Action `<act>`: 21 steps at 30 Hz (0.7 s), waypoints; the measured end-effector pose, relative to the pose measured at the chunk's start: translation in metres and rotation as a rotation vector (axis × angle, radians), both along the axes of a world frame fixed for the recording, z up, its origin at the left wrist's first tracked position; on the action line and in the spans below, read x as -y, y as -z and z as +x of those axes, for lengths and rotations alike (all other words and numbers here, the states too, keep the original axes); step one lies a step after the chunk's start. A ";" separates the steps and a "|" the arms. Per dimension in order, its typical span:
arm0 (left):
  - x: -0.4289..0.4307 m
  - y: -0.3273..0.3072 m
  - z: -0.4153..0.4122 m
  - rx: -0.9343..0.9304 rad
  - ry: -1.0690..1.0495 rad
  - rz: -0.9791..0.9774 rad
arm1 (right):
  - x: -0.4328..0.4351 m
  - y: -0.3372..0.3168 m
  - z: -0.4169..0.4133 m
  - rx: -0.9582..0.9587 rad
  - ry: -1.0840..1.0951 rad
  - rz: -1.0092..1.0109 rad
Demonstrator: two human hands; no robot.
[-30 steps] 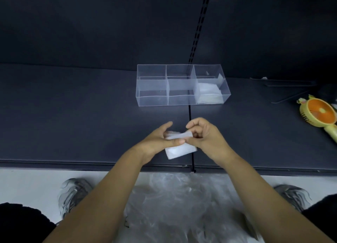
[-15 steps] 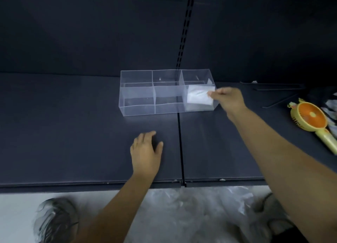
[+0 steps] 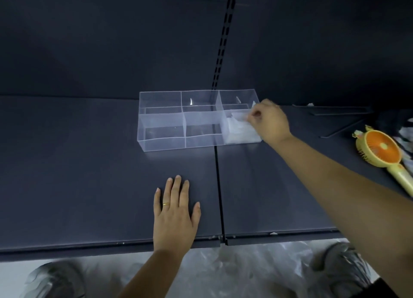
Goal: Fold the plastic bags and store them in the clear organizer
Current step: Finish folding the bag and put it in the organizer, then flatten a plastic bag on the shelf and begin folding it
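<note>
Head view: the clear organizer [image 3: 163, 144] sits on the dark shelf [image 3: 89, 163] at about 12 o'clock from centre, a long box split into six cells in two rows. The near cell at its 3 o'clock end holds a stack of folded bags [image 3: 242, 137], white and layered. The other five cells show no white plastic that I can make out. At 6 o'clock, below the shelf edge, a heap of loose plastic bags [image 3: 234, 273] lies on the floor between two shoes. So I judge the task to be early or midway: one cell is being filled and a fair pile is left to fold.

The right hand [image 3: 271, 122] reaches in from 4 o'clock to the organizer's 3 o'clock end. Its fingers [image 3: 253, 115] are curled and pinch one folded bag [image 3: 239, 116] at the top of that stack, inside or just at the rim of the cell. Whether the bag is already seated on the stack I cannot tell. By my reading the step in hand is placing it, with the release not yet made.

The left hand [image 3: 174, 215] lies flat on the shelf at 6 o'clock from the organizer and well apart from it, fingers straight and slightly spread, holding nothing. A yellow and orange hand fan [image 3: 380, 151] lies at 3 o'clock.
</note>
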State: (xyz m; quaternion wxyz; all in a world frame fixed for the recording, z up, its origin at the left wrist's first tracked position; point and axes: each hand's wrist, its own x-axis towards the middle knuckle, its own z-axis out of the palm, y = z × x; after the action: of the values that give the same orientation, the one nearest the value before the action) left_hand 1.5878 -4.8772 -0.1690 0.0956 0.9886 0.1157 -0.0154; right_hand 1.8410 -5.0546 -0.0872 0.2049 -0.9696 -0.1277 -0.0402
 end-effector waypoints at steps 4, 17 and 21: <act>0.000 0.000 -0.001 -0.001 -0.006 -0.004 | -0.004 0.005 -0.019 -0.347 -0.265 -0.122; 0.000 0.006 -0.003 0.068 -0.004 -0.054 | -0.008 -0.008 -0.069 -0.173 -0.182 0.020; -0.001 0.008 -0.001 0.021 0.009 -0.062 | -0.008 0.006 -0.194 0.081 -0.059 0.283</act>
State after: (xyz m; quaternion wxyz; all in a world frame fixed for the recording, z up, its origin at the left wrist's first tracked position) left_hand 1.5864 -4.8764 -0.1773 0.1274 0.9857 0.1096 -0.0090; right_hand 1.6470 -5.0468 -0.0936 0.3352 -0.9244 -0.1575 -0.0910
